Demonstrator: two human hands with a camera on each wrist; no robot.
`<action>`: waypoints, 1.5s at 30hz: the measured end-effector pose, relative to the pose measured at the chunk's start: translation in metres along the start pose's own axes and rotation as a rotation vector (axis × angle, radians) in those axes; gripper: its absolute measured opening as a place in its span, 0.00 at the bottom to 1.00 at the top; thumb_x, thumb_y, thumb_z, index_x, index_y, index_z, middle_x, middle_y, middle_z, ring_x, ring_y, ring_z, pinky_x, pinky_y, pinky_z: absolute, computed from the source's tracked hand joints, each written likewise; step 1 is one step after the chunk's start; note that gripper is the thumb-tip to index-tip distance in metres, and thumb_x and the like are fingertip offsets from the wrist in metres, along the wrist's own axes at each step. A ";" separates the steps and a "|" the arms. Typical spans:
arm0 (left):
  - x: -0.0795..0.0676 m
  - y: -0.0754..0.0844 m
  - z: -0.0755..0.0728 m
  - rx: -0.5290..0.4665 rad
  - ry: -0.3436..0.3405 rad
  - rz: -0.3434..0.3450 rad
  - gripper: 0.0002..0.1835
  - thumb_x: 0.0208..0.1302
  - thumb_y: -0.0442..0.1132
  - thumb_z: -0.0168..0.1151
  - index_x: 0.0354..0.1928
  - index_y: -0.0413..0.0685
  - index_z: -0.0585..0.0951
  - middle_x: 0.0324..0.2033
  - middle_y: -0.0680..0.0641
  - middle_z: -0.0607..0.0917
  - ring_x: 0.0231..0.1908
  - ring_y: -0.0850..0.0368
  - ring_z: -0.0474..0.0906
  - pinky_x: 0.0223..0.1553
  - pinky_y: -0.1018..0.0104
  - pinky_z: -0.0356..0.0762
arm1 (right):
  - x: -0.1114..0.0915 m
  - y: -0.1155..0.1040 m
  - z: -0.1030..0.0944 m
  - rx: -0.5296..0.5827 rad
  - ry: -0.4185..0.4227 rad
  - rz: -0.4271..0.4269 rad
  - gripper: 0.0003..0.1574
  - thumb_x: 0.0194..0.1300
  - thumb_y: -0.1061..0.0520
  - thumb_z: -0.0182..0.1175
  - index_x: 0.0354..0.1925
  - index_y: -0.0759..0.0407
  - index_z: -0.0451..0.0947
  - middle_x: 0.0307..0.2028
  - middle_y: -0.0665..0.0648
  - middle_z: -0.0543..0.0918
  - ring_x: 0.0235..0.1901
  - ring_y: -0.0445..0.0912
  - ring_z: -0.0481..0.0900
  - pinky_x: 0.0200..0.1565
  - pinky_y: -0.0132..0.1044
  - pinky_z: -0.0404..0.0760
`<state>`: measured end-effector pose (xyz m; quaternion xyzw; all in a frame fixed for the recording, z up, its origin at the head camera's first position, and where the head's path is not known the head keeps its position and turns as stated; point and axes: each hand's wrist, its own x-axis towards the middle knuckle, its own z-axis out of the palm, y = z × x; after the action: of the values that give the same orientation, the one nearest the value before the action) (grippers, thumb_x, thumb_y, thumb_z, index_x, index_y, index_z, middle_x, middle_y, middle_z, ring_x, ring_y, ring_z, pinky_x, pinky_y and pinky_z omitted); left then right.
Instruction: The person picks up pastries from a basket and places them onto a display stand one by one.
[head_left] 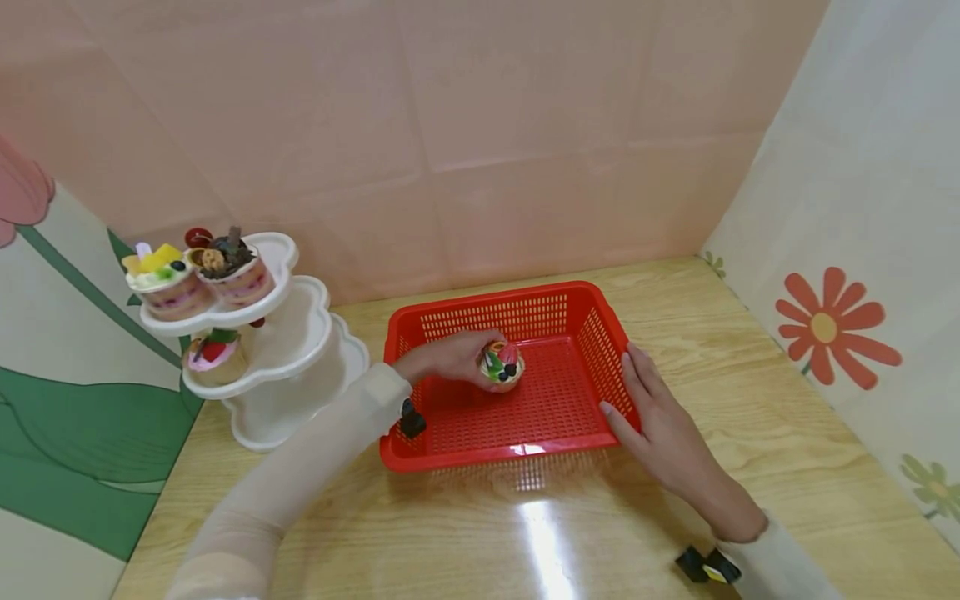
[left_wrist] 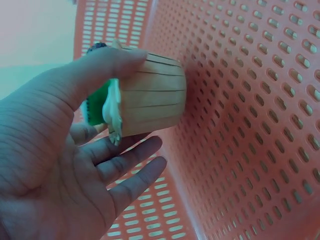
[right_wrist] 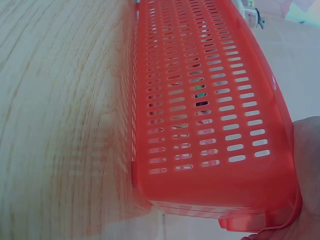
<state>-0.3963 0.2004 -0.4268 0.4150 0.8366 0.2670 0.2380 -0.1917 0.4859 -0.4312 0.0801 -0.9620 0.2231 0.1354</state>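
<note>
My left hand (head_left: pixel 459 357) is inside a red plastic basket (head_left: pixel 491 458) and holds a toy cupcake (head_left: pixel 501 367) topped with a strawberry, dark berries and green leaves. In the left wrist view, thumb and fingers grip the top of the cupcake's pale pleated cup (left_wrist: pixel 155 97). Its base is close to the basket floor; I cannot tell whether they touch. With my right hand (head_left: pixel 667 433) I hold the basket's front right corner, thumb over the rim and fingers along the outer side. The right wrist view shows the perforated wall (right_wrist: pixel 200 100) and part of that hand.
A white tiered stand (head_left: pixel 303 321) with scalloped trays is left of the basket. Two dessert cups, one fruit-topped (head_left: pixel 168 287) and one chocolate-topped (head_left: pixel 236 275), sit on its top tray. Another cupcake (head_left: pixel 216 358) is on the tray below. Cloth-covered walls border the wooden table (head_left: pixel 720 358).
</note>
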 end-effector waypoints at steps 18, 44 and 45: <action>0.002 -0.001 -0.004 -0.114 0.164 0.031 0.35 0.55 0.49 0.78 0.63 0.52 0.72 0.51 0.52 0.81 0.50 0.58 0.78 0.56 0.63 0.78 | 0.000 0.000 0.001 0.005 -0.002 0.011 0.50 0.75 0.43 0.56 0.78 0.67 0.47 0.81 0.58 0.42 0.78 0.60 0.47 0.62 0.71 0.67; -0.007 0.007 -0.015 -0.256 0.385 0.024 0.37 0.55 0.50 0.77 0.65 0.53 0.71 0.54 0.51 0.81 0.52 0.56 0.78 0.54 0.58 0.81 | 0.000 0.002 0.000 0.010 0.011 -0.007 0.49 0.75 0.45 0.57 0.78 0.68 0.48 0.81 0.59 0.43 0.78 0.61 0.47 0.63 0.70 0.66; -0.008 0.007 -0.016 -0.269 0.397 0.022 0.37 0.56 0.50 0.77 0.65 0.53 0.71 0.54 0.51 0.81 0.53 0.56 0.79 0.55 0.57 0.81 | 0.001 0.002 0.000 0.009 0.011 -0.007 0.49 0.75 0.45 0.57 0.78 0.68 0.48 0.81 0.58 0.43 0.78 0.60 0.47 0.63 0.70 0.66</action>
<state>-0.3977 0.1939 -0.4091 0.3281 0.8194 0.4548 0.1190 -0.1926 0.4873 -0.4319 0.0831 -0.9599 0.2274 0.1411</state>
